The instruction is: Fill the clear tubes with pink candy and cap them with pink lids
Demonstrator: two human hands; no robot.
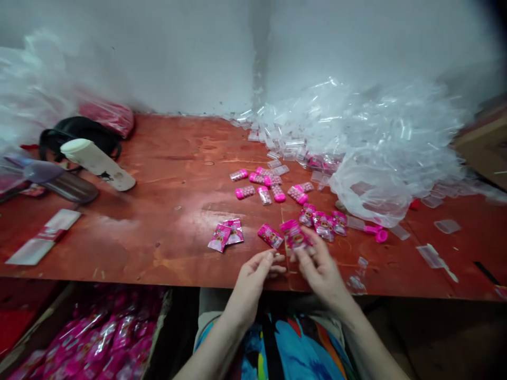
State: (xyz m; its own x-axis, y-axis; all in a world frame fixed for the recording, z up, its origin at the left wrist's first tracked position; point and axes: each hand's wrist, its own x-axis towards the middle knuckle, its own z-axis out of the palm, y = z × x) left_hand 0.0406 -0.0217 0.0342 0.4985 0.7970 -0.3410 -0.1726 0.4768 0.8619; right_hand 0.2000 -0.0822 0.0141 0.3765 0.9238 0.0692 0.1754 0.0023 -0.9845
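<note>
I judge the work partway, with packets (219, 238) and pink-capped tubes (245, 192) left loose, the right hand (321, 266) pinching another pink packet (292, 232) above the table (166, 174), the left hand's (253, 274) grip I cannot tell.

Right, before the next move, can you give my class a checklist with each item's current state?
1. Right hand holds a packet: ok.
2. Left hand empty: cannot tell, its fingers are curled.
3. Held packet sealed: cannot tell, it is blurred.
4. Loose packets at left lie apart: not ok, the two overlap.
5. Bag clear of both hands: ok, it sits beyond them.
6. Table edge near the right hand free of scraps: not ok, clear bits lie there.
</note>
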